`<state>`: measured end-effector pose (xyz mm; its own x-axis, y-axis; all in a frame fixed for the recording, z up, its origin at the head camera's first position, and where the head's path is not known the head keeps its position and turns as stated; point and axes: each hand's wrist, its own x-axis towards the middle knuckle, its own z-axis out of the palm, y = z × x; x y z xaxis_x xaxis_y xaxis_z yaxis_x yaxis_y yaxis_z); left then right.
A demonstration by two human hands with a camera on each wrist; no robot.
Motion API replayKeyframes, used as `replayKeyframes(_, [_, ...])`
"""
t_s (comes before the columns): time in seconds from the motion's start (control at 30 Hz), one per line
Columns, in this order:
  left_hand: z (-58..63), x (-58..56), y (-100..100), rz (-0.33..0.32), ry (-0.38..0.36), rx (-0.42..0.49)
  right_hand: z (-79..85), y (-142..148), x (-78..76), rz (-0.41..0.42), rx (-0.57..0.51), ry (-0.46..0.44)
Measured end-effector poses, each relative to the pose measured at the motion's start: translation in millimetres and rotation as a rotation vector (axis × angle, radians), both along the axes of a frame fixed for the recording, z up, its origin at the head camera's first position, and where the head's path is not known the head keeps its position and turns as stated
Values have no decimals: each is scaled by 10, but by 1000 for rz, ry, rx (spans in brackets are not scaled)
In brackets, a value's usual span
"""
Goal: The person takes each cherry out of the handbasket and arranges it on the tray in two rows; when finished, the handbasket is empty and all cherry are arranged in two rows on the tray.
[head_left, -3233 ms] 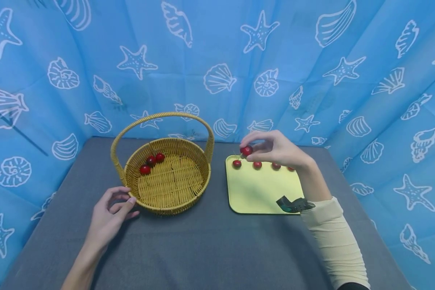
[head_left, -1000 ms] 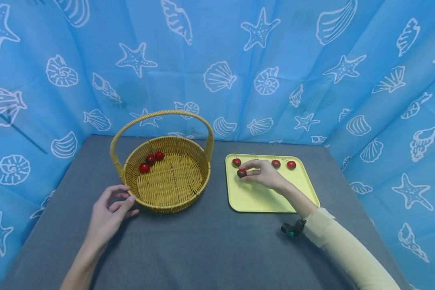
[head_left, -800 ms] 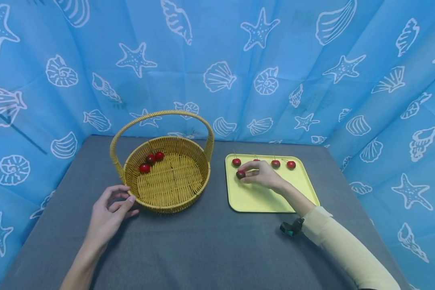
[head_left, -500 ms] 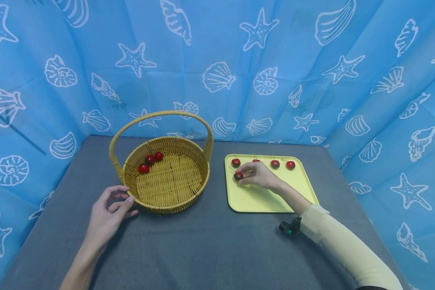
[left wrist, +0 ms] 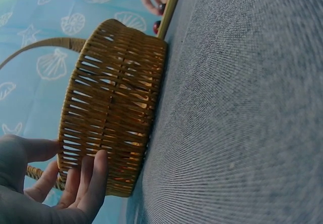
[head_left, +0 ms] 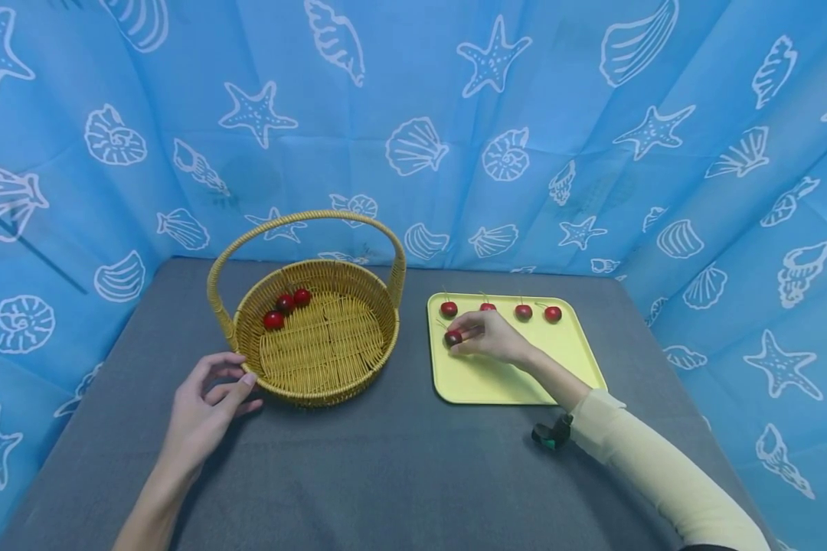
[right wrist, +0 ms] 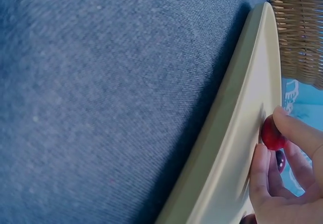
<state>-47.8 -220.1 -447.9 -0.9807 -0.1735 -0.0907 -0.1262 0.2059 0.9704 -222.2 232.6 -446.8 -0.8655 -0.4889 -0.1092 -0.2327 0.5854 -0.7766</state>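
Blue curtain [head_left: 413, 84] w/ wht shell & starfish prints [head_left: 494, 61] hangs behind gray cloth-covered tbl [head_left: 413, 474].

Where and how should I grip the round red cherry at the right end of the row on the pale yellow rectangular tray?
Probably pinch the cherry by its body, from above and the right: its thin stem points left toward the next cherry, with only the tray rim to its right.

eight red cherries [head_left: 286, 304]: three in one basket [head_left: 327, 348], four on one tray [head_left: 475, 383], one held. two hands [head_left: 491, 337], one table [head_left: 386, 474].
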Motion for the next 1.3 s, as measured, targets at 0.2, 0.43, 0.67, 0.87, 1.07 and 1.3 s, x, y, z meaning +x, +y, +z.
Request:
replayKeyframes(0.2, [-3,-3,-3,-6,-4,0,-10,4,5,3,-2,17])
replayKeyframes(0.43, [-2,1,0,-4,-6,-3,30,44,19,7,-19,22])
replayKeyframes(0.67, [-4,0,6,2,-8,-10,163,94,35,-22,-32,-15])
replayKeyframes(0.87, [-9,-2,6,3,-7,-12,314,98,44,-50,-47,-11])
replayKeyframes(1.07, [-4,-6,4,2,-19,-8,491,51,79,-58,-91,4])
replayKeyframes(1.3, [0,-9,2,-1,-24,-4,693,-65,177,-22,-152,10])
